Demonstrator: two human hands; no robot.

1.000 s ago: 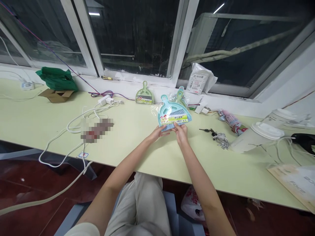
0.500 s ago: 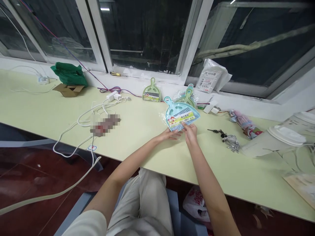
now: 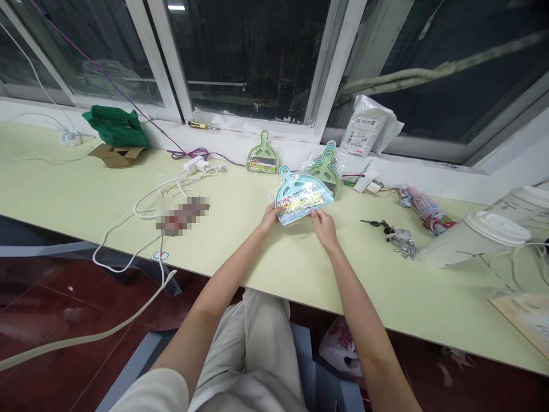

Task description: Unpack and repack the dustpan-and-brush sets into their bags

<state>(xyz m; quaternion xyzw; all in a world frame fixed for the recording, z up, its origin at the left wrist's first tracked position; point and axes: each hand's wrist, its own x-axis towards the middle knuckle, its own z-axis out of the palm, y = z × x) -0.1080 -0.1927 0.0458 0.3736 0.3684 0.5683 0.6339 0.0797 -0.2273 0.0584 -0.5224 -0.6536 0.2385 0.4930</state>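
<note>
Between my hands is a light blue dustpan (image 3: 302, 189) in clear wrapping, its handle pointing up and a yellow-green label across its front. My left hand (image 3: 271, 217) is closed on its left edge. Thumb and fingers of my right hand (image 3: 323, 225) pinch the lower right edge. Behind it, to the right, a stack of wrapped green and blue dustpans (image 3: 326, 169) leans at the wall. One wrapped green dustpan (image 3: 263, 154) stands apart to the left, also against the wall.
White cables (image 3: 137, 212) and a pixelated object (image 3: 182, 216) lie left. Farther back are a green bag (image 3: 115, 127) and a small cardboard box (image 3: 115, 155). Keys (image 3: 401, 241), a folded umbrella (image 3: 424, 210) and lidded cups (image 3: 476, 240) stand or lie right. A white packet (image 3: 364, 129) leans by the window.
My left hand has moved from under the blue dustpan to its left edge and closed there. The dustpan has shifted slightly left, and my right hand still pinches its lower edge.
</note>
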